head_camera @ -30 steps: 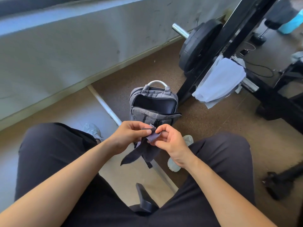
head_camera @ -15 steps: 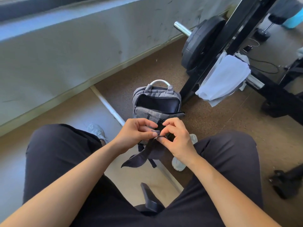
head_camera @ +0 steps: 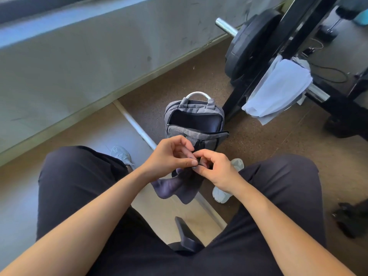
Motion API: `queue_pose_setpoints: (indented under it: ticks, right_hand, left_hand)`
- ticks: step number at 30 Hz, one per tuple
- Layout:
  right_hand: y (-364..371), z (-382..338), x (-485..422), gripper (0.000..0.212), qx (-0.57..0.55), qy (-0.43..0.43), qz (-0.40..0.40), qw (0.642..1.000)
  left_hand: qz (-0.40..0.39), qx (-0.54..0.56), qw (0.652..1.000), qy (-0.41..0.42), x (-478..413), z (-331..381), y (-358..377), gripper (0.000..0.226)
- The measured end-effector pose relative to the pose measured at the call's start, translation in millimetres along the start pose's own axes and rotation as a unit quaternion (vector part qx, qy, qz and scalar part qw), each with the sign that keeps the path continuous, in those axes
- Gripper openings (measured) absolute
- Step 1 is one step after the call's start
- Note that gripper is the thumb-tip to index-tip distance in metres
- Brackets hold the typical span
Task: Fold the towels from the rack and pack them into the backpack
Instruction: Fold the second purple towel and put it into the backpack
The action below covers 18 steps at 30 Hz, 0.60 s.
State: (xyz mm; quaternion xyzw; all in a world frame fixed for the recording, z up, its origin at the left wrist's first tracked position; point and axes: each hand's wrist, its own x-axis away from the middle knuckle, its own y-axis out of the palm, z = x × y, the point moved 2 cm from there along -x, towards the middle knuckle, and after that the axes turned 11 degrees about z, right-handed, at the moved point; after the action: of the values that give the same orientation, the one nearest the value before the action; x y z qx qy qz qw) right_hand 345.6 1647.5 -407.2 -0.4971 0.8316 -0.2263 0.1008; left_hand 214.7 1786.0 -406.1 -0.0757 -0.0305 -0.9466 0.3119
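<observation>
Far left there's just a scuffed grey wall (head_camera: 79, 56), then a grey sneaker (head_camera: 121, 155) poking out past a black trouser leg (head_camera: 75, 186). Moving in, the left hand (head_camera: 169, 156) has thumb and fingers curled, pinching the top edge of a small dark grey cloth towel (head_camera: 177, 188), which droops down below it. Just behind the hands sits the grey fabric backpack (head_camera: 194, 114), upright on the brown floor (head_camera: 258, 156), main pocket unzipped and gaping, dark inside. The right hand (head_camera: 217, 172) pinches the same edge of that towel, fingertips meeting the left's. Further right a pale white towel (head_camera: 278, 88) hangs over the steel bar (head_camera: 316, 93) of a black metal rack (head_camera: 298, 26), next to a black weight plate (head_camera: 247, 50).
</observation>
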Motion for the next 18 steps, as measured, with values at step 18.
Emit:
queue_pose_setpoints:
  ticks: [18]
  right_hand:
    - [-37.1, -0.3, -2.2, 0.012, 0.045, -0.039, 0.236, 0.970]
  left_hand:
    - [-0.075, -0.318, 0.945, 0.006, -7.9, -39.5, -6.9, 0.020]
